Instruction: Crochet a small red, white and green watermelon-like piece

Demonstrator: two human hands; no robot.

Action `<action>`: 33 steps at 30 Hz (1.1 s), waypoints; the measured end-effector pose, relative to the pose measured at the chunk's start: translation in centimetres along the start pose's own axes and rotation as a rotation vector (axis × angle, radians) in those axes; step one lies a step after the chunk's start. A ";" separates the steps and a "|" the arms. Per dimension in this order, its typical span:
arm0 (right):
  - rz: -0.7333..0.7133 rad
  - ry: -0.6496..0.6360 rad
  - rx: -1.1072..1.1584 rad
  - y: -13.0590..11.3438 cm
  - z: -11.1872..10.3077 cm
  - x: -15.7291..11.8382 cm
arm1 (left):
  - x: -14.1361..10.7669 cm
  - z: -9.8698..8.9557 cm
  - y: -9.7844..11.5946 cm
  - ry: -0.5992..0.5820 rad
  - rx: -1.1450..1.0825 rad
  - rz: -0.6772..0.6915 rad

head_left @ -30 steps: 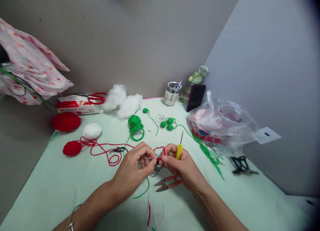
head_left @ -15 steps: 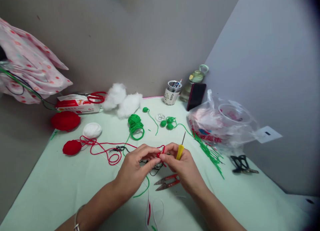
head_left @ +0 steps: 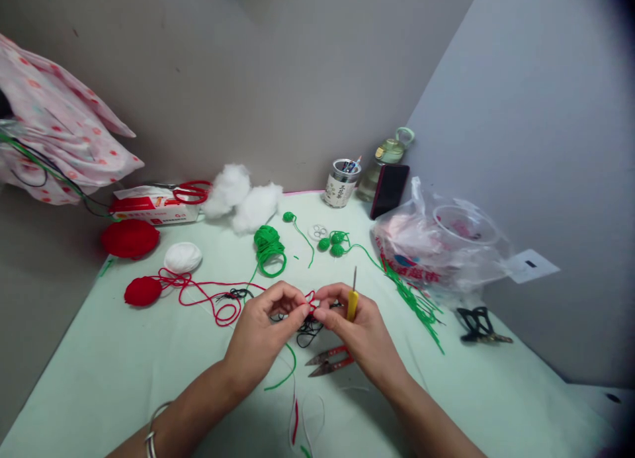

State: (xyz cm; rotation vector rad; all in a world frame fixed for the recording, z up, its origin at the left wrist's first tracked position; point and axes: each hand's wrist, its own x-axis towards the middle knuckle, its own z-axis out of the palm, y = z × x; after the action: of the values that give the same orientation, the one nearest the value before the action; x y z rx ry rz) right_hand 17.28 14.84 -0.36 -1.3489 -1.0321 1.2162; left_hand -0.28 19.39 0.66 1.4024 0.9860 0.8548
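Red yarn (head_left: 311,298) is pinched between the fingertips of my left hand (head_left: 265,332) and my right hand (head_left: 364,329), which are close together over the table's middle. My right hand also holds a yellow-handled crochet hook (head_left: 352,304), its metal shaft pointing up. Black yarn (head_left: 310,330) lies below the fingertips. Red-handled snips (head_left: 330,361) lie under my right hand, blades to the left. A red strand runs left from my left hand to a small red yarn ball (head_left: 143,291). Green yarn (head_left: 268,249) sits in a bundle behind my hands.
White stuffing (head_left: 255,206), a tissue box (head_left: 159,206) with red scissors, and red and white yarn balls (head_left: 182,257) stand back left. Behind right are a pen tin (head_left: 341,186), phone (head_left: 390,191), plastic bag (head_left: 421,246), green strands (head_left: 414,306) and black clip (head_left: 479,325).
My fingertips have shifted slightly left with the red yarn, and a small gap now shows between them. The crochet hook has moved left and stands more upright.
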 end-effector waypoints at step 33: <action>-1.023 0.210 -0.668 0.1 -0.3 -2.5 | -0.4 0.9 0.1 -0.019 -0.672 -0.286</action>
State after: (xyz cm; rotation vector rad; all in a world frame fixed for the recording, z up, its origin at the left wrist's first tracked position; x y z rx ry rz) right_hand 17.28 12.30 -0.10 -1.0954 -1.7366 -0.0479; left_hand 0.42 18.70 0.71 0.6777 0.7580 0.8467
